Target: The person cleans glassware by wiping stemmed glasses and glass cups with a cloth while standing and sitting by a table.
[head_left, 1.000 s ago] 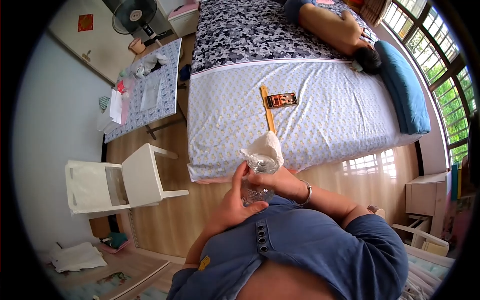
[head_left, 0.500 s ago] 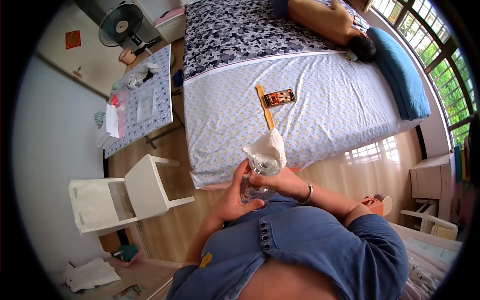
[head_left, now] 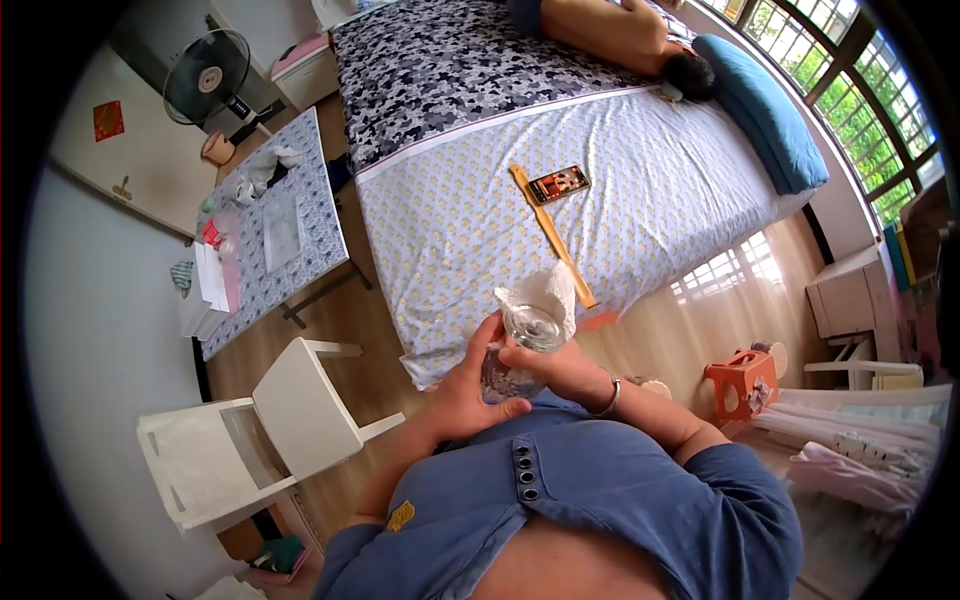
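In front of my waist I hold a clear, see-through jar (head_left: 534, 328), its round opening facing up toward me. My left hand (head_left: 470, 392) is closed around the jar's near left side, with the thumb along its lower part. My right hand (head_left: 556, 364) grips the right side, its thumb across the front. A crumpled white cloth or tissue (head_left: 548, 288) stands up behind the rim, above my right hand. How the right fingers hold it is hidden.
A bed (head_left: 440, 230) stands ahead, with a phone (head_left: 559, 185) and a long wooden strip (head_left: 552, 238) on it. Another person (head_left: 610, 38) lies at its far side. At left are a white chair (head_left: 305, 410), a patterned table (head_left: 318, 215) and a fan (head_left: 207, 78). An orange stool (head_left: 740, 384) stands right.
The view has turned, so the bed and window sit further left and the orange stool shows more fully. More of the wooden strip is visible. Both hands keep nearly the same hold on the jar.
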### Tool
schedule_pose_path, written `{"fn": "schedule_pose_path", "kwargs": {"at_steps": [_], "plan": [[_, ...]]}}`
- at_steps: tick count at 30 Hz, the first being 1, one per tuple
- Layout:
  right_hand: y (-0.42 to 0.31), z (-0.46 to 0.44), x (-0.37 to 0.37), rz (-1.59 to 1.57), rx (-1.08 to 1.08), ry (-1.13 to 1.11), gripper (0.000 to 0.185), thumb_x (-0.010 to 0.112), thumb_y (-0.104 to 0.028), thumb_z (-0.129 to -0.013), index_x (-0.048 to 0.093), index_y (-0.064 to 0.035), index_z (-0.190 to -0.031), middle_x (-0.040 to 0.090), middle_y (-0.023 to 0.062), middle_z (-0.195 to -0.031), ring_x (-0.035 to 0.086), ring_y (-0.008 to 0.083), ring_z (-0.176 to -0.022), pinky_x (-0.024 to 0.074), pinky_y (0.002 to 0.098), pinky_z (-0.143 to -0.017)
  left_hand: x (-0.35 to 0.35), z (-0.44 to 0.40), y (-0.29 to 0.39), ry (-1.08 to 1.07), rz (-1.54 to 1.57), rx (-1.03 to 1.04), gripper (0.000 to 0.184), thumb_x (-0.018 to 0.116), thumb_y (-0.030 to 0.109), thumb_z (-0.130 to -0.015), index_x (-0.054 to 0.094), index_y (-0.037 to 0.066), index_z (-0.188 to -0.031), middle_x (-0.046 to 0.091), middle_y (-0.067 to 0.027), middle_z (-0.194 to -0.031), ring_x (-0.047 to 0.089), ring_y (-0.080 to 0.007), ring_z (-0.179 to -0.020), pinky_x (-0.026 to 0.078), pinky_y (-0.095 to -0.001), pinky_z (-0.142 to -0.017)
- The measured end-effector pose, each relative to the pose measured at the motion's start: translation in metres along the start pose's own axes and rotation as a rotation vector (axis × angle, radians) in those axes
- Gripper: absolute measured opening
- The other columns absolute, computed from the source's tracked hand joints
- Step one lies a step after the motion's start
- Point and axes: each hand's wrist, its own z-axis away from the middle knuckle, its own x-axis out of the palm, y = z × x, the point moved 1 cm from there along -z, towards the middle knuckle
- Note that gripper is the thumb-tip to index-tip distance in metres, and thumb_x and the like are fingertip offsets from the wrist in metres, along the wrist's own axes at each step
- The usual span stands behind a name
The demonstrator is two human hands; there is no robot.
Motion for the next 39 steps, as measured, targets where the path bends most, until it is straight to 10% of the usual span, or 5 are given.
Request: {"fn": "schedule_pose_path", "kwargs": {"at_steps": [2, 14, 23, 32, 39], "plan": [[-0.001, 0.004, 0.014, -0.004, -0.073, -0.001, 0.036, 0.062, -0.015, -0.077, 0.049, -0.0011, -0.109, 0.056, 0.0056, -0.099, 0.052, 0.0121, -0.09, 0.0434, 0.0262, -0.079, -0.011, 0.005, -0.009, -0.072, 0.265, 0.019, 0.099, 0.075, 0.029, -0.065, 0.008, 0.006, -0.135, 0.037, -0.02, -0.126, 0.041, -0.0301, -0.115, 0.035, -0.0351, -0.093], [0.035, 0.024, 0.056, -0.417, -0.068, 0.384, 0.012, 0.058, -0.011, -0.078, 0.054, -0.0057, -0.088, 0.055, 0.0007, -0.085, 0.052, 0.0099, -0.076, 0.0438, 0.0238, -0.067, -0.028, 0.017, -0.002, -0.208, -0.366, 0.137, 0.094, 0.074, 0.031, -0.063, 0.016, 0.007, -0.133, 0.043, -0.0181, -0.121, 0.044, -0.0314, -0.111, 0.037, -0.0364, -0.092], [0.024, 0.025, 0.035, -0.325, -0.106, 0.367, 0.011, 0.058, -0.012, -0.076, 0.053, -0.006, -0.084, 0.053, -0.0003, -0.08, 0.05, 0.0085, -0.073, 0.0423, 0.0233, -0.065, -0.017, 0.005, 0.005, -0.371, 0.242, -0.103, 0.095, 0.074, 0.03, -0.065, 0.012, 0.009, -0.134, 0.037, -0.0194, -0.126, 0.038, -0.0319, -0.117, 0.033, -0.0356, -0.095], [0.024, 0.034, 0.03, -0.348, -0.094, 0.385, 0.011, 0.057, -0.01, -0.076, 0.052, -0.0061, -0.086, 0.053, 0.0, -0.083, 0.051, 0.0086, -0.076, 0.0427, 0.0228, -0.067, -0.008, 0.001, 0.01, -0.25, -0.34, 0.056, 0.092, 0.072, 0.033, -0.066, 0.014, 0.01, -0.134, 0.038, -0.0182, -0.126, 0.04, -0.0327, -0.115, 0.034, -0.0359, -0.094], [0.021, 0.039, 0.031, -0.244, -0.229, 0.318, 0.013, 0.058, -0.01, -0.075, 0.052, -0.0056, -0.085, 0.053, -0.0002, -0.083, 0.05, 0.0083, -0.076, 0.0426, 0.0226, -0.067, -0.014, -0.002, 0.001, -0.443, 0.279, -0.016, 0.1, 0.075, 0.03, -0.064, 0.008, 0.012, -0.136, 0.032, -0.0174, -0.129, 0.036, -0.0261, -0.118, 0.032, -0.0366, -0.095]]}}
